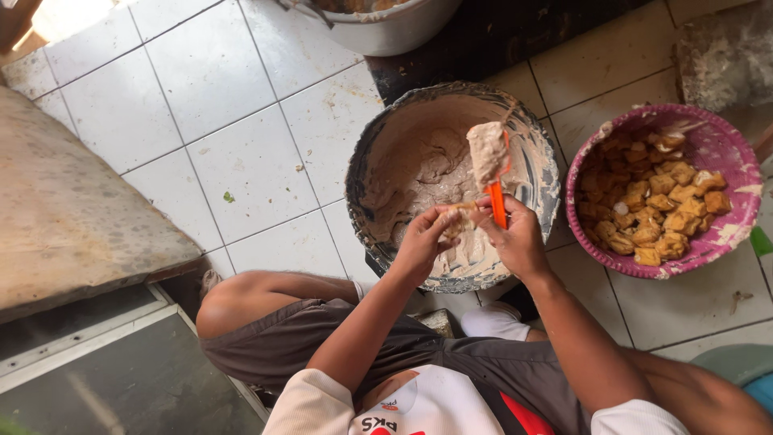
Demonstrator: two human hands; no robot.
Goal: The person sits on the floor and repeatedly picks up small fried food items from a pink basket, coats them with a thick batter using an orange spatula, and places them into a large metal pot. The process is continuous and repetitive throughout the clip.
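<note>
Over the bowl [378, 161], the left hand [423, 242] pinches a tofu piece [459, 219]; the right hand [515, 238] grips a paste-laden spatula [493, 165] upright. Fingertips partly hidden.

The left hand [423, 242] pinches a tofu piece [460, 217] over the paste bowl [378, 153]; beside it the right hand [515, 238] grips an orange spatula [498, 201] heaped with paste. Right of that hand sits a pink basket [725, 153] of fried tofu.

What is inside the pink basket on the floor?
The pink basket holds many golden-brown fried cubes, probably tofu, piled together. Pale paste smears its rim. The pile covers the basket's bottom, so anything under it cannot be seen.
</note>
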